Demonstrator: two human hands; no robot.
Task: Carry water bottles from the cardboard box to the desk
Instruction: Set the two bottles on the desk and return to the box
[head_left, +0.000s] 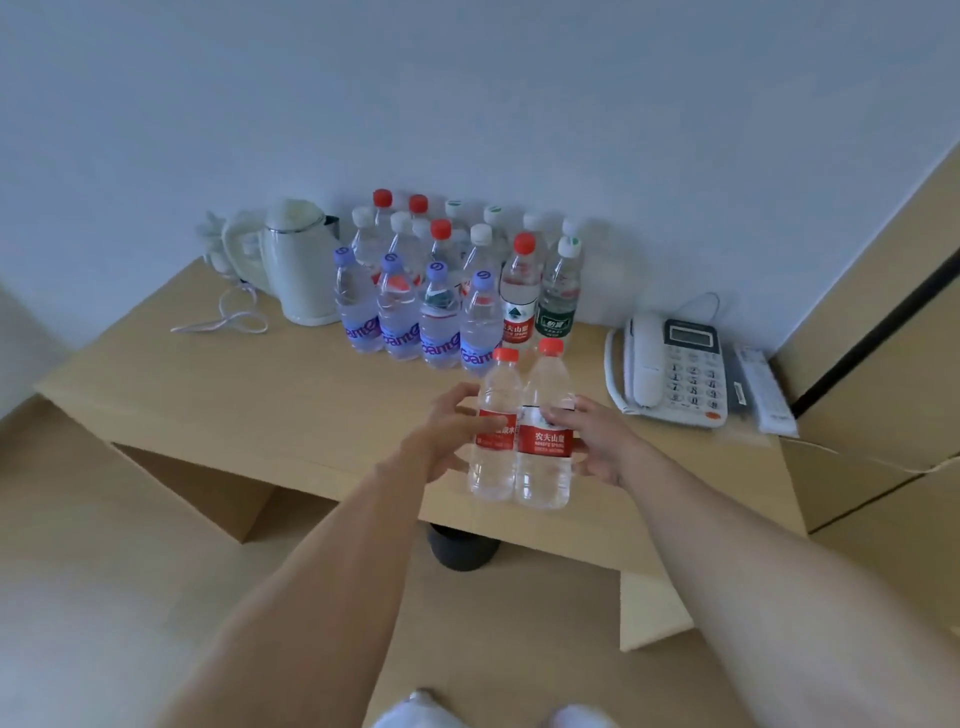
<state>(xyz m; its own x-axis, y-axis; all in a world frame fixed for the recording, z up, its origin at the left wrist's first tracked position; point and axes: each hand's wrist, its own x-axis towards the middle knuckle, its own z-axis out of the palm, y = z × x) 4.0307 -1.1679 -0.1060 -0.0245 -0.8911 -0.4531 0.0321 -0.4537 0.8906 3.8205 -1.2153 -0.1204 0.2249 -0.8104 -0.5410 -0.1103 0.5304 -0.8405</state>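
Two arms reach out over the floor toward the bench (218, 395). The left hand (447, 434) wraps its fingers round the left bottle (494, 431). The right hand (592, 441) wraps its fingers round the right bottle (545, 431). Each grip is holding one bottle, and the two bottles touch side by side between the hands. Both bottles stand upright, above the near edge of the bench. They are clear, full of water, with red caps and red labels.

Just past the grip stands a crowd of bottles (457, 291) on the bench, near the wall. The front row has four clear ones with purple caps and purple letters. Beside them stand one with a red cap and one with a green label. More red and white caps show behind.

Left of the crowd sits a white kettle (296, 265) with a loose white cord (228, 319). Right of the grip lies a white phone (672, 369) with number keys.
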